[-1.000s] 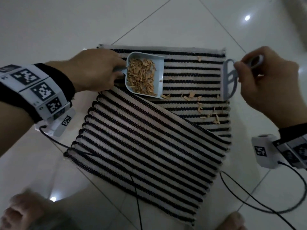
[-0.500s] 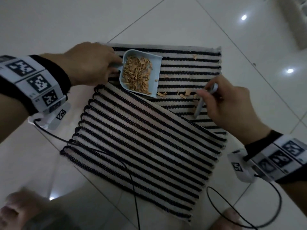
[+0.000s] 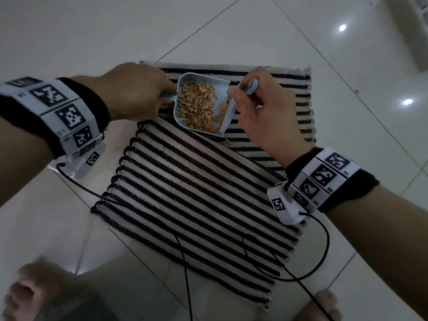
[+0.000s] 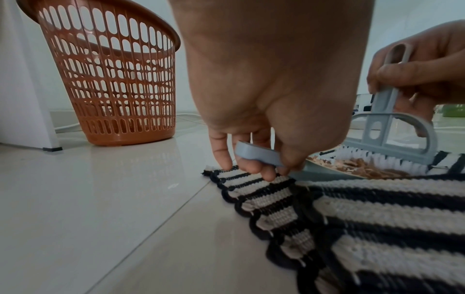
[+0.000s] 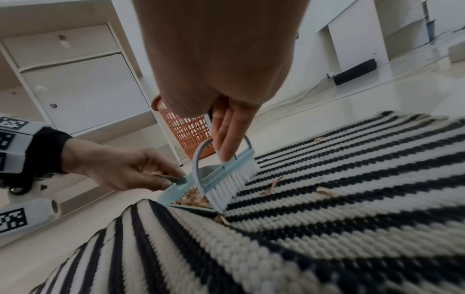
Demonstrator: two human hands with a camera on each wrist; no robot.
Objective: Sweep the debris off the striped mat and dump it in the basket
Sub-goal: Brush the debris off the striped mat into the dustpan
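Observation:
A black-and-white striped mat [image 3: 196, 193] lies on the tiled floor, with its near part folded over the far part. My left hand [image 3: 139, 93] grips the handle of a pale blue dustpan [image 3: 222, 89] that rests on the mat and holds a pile of tan wood shavings [image 3: 196, 105]. My right hand [image 3: 261, 112] grips a small grey-blue brush [image 5: 224, 175] by its handle. The white bristles stand at the pan's open lip. A few shavings [image 5: 324, 191] still lie on the mat beside the brush. An orange slatted basket [image 4: 113, 75] stands upright on the floor beyond the mat.
White cabinets [image 5: 75, 79] stand behind the basket. Black cables [image 3: 185, 262] from both wrist cameras trail across the near part of the mat. My bare feet [image 3: 30, 295] are at the mat's near edge. Glossy white tiles [image 3: 92, 31] surround the mat.
My right hand has swept the brush leftward from the mat's right edge to the dustpan's lip, pushing loose shavings toward it. The left hand and the dustpan have stayed in place.

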